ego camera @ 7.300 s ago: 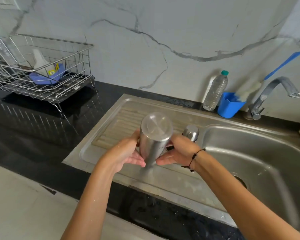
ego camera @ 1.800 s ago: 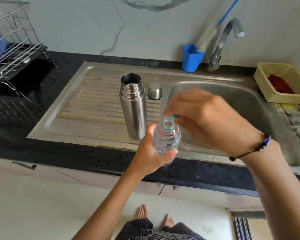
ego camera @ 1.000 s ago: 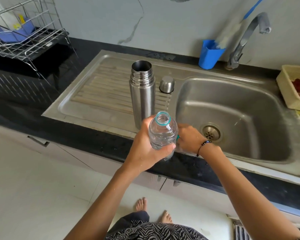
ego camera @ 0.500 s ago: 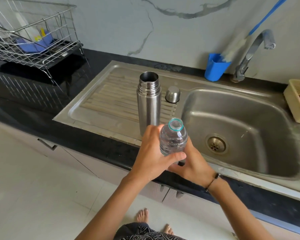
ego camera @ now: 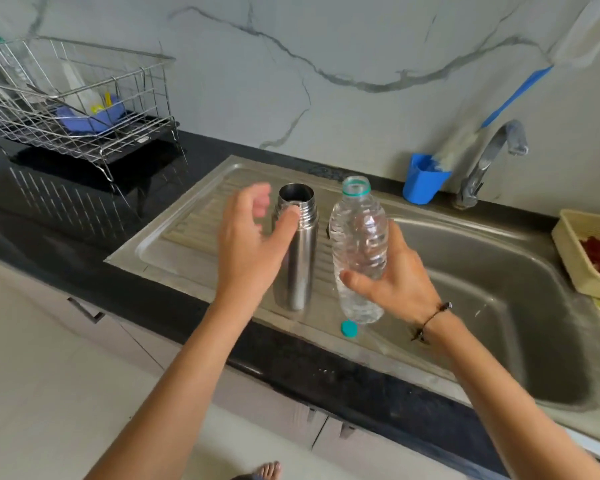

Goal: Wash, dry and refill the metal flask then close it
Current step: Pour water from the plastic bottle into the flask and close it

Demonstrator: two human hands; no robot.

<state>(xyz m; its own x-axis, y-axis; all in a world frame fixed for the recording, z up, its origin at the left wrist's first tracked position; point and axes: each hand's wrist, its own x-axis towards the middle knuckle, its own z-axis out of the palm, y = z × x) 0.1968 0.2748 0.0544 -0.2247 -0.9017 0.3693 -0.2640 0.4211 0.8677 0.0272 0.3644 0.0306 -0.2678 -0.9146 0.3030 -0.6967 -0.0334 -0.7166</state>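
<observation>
Flask [ego camera: 297, 247] of bare metal stands upright and uncapped at the middle of the frame, on the ribbed draining board of the steel sink [ego camera: 492, 271]. Just left of it, the left hand [ego camera: 248, 251] is spread with relaxed fingers and holds nothing; its thumb lies against the flask's threaded neck, though the blur makes the contact uncertain. To the flask's right, the right hand [ego camera: 392, 275] has its fingers and thumb wrapped around a clear plastic water bottle [ego camera: 359, 244], which is held nearly upright with its mouth open and a teal ring at the neck. A small teal cap [ego camera: 349, 329] lies on the sink's front ledge, below the bottle. Behind, at the upper right, a blue cup [ego camera: 425, 180] with a brush in it stands beside the tap [ego camera: 489, 161]. A beige basket [ego camera: 584, 251] sits at the right edge. A wire dish rack [ego camera: 77, 98] occupies the black counter [ego camera: 84, 230] at the upper left.
</observation>
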